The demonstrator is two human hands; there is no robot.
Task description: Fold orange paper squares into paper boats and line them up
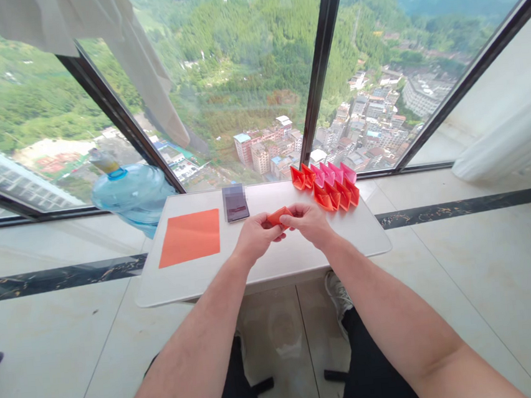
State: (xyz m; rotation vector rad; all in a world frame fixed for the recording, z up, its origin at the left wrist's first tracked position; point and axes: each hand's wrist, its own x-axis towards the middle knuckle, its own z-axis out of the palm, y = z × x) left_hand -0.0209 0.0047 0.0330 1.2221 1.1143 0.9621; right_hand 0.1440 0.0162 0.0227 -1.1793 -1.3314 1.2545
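Note:
A small folded piece of orange paper [279, 215] is held between my two hands above the middle of the white table. My left hand [257, 237] pinches its left end, and my right hand [311, 221] grips the right end with thumb and fingers. Part of the paper is hidden by my fingers. Beyond my right hand stand two rows of folded paper pieces, red-orange ones [335, 196] in front and pink ones [329, 173] with a few red-orange behind. To the left of my left hand lies a flat orange paper sheet [190, 236].
A phone [236, 204] lies near the far edge of the white table [179, 282]. Behind the table's left end is a large blue water bottle [130, 190]. Tall windows with dark frames [322, 62] rise beyond, and a curtain [139, 55] hangs at upper left.

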